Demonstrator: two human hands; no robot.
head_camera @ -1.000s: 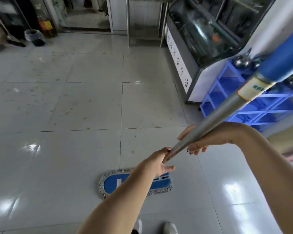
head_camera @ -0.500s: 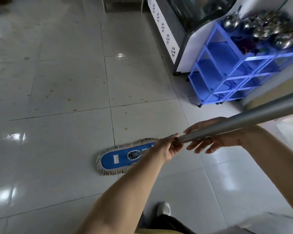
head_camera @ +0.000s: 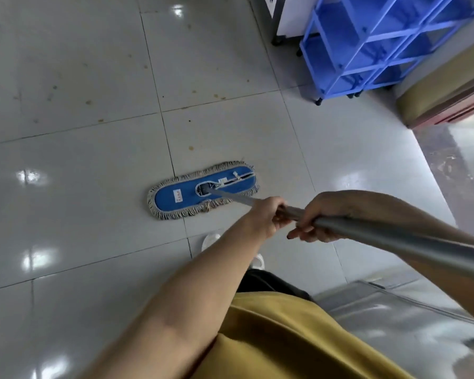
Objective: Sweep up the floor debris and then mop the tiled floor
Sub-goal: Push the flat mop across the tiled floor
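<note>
The fringed flat blue mop head (head_camera: 203, 191) lay flush on the glossy grey tiled floor (head_camera: 93, 160), straddling a grout line, likely for full contact. Both hands gripped the grey metal handle (head_camera: 367, 229): left hand (head_camera: 266, 217) lower to steer, right hand (head_camera: 326, 209) just above to push.

Your blue flat mop (head_camera: 188, 196), fringed with pale yarn, lies flat on the glossy grey tiled floor (head_camera: 80, 165); its metal handle (head_camera: 394, 236) slants back toward you.
</note>
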